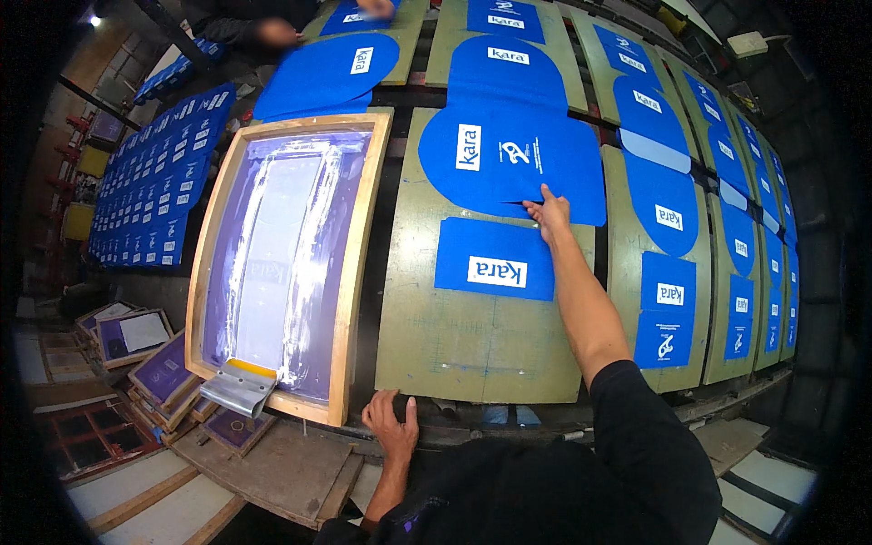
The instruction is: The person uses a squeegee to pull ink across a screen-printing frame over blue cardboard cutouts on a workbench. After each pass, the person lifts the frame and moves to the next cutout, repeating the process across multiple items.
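Observation:
My right hand [550, 218] reaches over the green-grey board [481, 354] in front of me. Its thumb and fingers pinch the lower edge of a large blue fabric piece [568, 154] with a rounded left end and white prints. Beside the fingers, a dark pointed gap shows along that edge. Closer to me on the same board lies a smaller blue rectangle [454, 245] with a white printed label. My left hand [391, 427] rests at the board's near edge, thumb and fingers apart, holding nothing. To its left is a wooden-framed printing screen [357, 272] streaked with white ink.
A metal squeegee [238, 389] lies at the screen's near end. More boards [627, 263] with blue pieces stretch right. Printed blue sheets [163, 182] spread at far left, above stacked old frames [163, 372]. Another person's hand [278, 33] shows at the far side.

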Demonstrator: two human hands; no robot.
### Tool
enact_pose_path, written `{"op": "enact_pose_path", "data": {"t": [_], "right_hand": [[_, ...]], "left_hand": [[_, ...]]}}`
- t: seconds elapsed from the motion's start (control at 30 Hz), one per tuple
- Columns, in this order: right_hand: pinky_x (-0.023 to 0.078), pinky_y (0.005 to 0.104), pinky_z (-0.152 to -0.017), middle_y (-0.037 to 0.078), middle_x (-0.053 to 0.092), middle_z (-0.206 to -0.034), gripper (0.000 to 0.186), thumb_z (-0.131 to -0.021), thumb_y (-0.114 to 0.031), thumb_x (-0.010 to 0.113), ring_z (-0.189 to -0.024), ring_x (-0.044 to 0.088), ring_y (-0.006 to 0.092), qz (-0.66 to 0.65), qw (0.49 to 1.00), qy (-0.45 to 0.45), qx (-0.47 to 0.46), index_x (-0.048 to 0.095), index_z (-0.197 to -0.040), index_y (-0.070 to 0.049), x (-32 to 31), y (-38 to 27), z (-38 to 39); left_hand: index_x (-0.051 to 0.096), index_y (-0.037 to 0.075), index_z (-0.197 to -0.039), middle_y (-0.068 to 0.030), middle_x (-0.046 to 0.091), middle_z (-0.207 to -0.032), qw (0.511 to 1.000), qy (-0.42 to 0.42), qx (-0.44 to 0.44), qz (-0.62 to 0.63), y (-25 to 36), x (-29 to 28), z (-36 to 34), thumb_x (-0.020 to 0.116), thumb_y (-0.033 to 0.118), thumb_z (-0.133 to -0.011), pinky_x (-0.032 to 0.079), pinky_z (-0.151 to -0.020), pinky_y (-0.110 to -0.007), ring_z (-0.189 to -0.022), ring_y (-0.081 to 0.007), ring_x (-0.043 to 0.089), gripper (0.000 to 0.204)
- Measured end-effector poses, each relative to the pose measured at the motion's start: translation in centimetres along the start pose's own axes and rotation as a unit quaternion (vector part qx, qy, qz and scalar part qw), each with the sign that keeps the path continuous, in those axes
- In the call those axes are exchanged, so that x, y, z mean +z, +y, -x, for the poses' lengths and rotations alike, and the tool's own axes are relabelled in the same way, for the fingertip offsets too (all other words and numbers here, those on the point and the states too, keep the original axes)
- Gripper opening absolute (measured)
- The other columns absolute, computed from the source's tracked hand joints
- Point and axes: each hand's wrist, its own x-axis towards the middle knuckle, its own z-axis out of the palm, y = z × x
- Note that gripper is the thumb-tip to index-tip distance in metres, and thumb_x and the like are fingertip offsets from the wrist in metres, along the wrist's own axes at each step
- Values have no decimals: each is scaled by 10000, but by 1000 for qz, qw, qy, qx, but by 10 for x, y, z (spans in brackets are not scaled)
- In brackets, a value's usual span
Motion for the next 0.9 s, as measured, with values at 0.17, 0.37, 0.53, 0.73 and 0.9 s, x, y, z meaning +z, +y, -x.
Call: {"op": "enact_pose_path", "data": {"t": [0.17,0.37,0.53,0.73,0.9], "right_hand": [[536,341,-551,163,710,-828,429,-927,-374,700,-650,695,237,237,970,-26,-43,628,-1054,29,-11,-16,19],[514,451,-854,120,694,-1030,353,-823,-307,760,-967,656,315,551,751,-30,-362,698,-1061,-54,-87,6,69],[481,477,-906,142,642,-1128,305,-765,-268,799,-1066,603,361,542,714,-76,-437,684,-969,-73,-120,31,80],[507,428,-711,103,660,-801,216,-765,-205,811,-759,638,303,565,790,-125,-202,646,-823,-77,-97,9,52],[485,321,-615,41,642,-726,253,-781,-70,768,-685,604,131,235,927,-188,-224,603,-974,-73,-82,-36,96]], "left_hand": [[624,20,-1153,-132,614,-1176,1000,-7,-1,11,1,-1,-1,699,270,-904,276,-1058,-476,-1210,-303,526,360],[628,21,-1142,-133,617,-1178,1000,4,1,9,-2,-1,2,702,268,-893,282,-1054,-472,-1206,-300,530,358],[630,35,-1130,-131,617,-1177,1000,3,6,2,-4,-1,6,701,272,-888,288,-1051,-469,-1201,-299,531,346],[630,37,-1136,-127,608,-1175,1000,-4,11,-9,1,-4,9,708,318,-881,285,-1056,-472,-1200,-297,523,387],[632,45,-1138,-123,607,-1179,1000,0,13,-11,1,-7,10,716,316,-871,288,-1055,-471,-1198,-294,522,390]]}}
